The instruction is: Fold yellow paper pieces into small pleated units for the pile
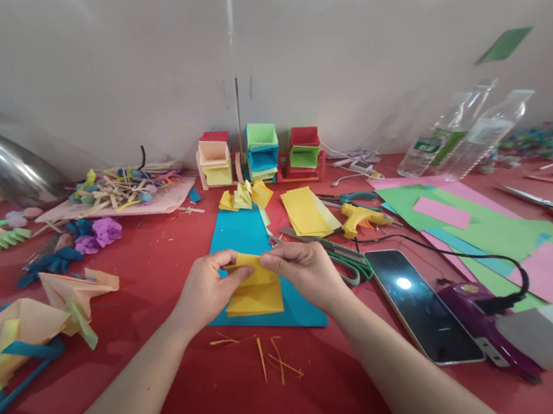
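Note:
A creased piece of yellow paper (254, 299) is held between my hands above a blue sheet (299, 311). My left hand (210, 285) pinches its upper left edge between thumb and fingers. At the upper right edge, my right hand (309, 270) pinches the same paper. Fold lines run across the yellow piece, and its lower part hangs toward the blue sheet. Thin yellow paper strips (262, 360) lie on the red table just below. Beyond my hands sit small folded yellow pieces (243, 196) and a stack of yellow sheets (306, 212).
Near my right hand lie a utility knife (342, 249), green-handled scissors (357, 265), a yellow glue gun (364, 216) and a phone (422, 303). Folded paper boxes (262, 148) stand at the back. Plastic bottles (479, 132) and coloured sheets (491, 228) are on the right, paper scraps (19, 326) left.

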`<state>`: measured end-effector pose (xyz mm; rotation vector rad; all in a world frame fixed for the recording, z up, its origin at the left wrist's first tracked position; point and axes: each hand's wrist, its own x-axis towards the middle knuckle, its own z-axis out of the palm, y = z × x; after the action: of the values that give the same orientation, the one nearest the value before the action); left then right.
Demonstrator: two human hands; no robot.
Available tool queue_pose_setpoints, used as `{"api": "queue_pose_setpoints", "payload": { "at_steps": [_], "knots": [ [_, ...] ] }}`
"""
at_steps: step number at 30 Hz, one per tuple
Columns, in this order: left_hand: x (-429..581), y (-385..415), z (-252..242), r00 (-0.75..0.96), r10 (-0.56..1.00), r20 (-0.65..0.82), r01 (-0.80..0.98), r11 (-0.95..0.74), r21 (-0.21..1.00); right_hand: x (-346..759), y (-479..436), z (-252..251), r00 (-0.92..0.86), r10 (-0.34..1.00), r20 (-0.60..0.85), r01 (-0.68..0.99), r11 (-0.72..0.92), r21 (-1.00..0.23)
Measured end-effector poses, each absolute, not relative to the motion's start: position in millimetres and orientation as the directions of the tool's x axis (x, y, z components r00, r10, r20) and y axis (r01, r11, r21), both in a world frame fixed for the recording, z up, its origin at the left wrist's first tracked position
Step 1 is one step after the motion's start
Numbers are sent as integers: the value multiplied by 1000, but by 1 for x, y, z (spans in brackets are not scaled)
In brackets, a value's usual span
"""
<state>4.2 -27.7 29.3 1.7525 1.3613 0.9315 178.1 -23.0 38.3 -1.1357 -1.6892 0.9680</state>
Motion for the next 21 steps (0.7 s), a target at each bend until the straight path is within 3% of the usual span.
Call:
{"api": "queue_pose_setpoints", "payload": {
  "at_steps": [4,7,10,14,16,18,19,21],
  "knots": [
    [1,-24,26,261,965,2,330,-92,939,180,-21,35,-233,940,250,301,314,-900],
    [-2,-20,22,298,954,-46,244,-29,969,181,-18,33,-208,958,198,249,247,-936],
    [-3,-19,19,294,955,-40,200,-21,980,182,-15,33,-199,968,154,173,189,-967],
    [2,-22,19,300,954,-16,131,-24,991,182,-14,30,-248,960,132,210,186,-960],
    [6,-25,20,301,953,-17,14,13,1000,181,-13,28,-193,971,143,158,175,-972],
    [10,-25,20,314,949,11,-191,52,980,180,-13,26,-108,983,146,-2,146,-989],
    [12,-25,20,328,944,40,-311,68,948,180,-13,25,-60,990,129,-117,122,-986],
    [13,-24,18,347,930,122,-519,82,851,177,-14,24,-9,988,151,-178,147,-973]
  ]
}}
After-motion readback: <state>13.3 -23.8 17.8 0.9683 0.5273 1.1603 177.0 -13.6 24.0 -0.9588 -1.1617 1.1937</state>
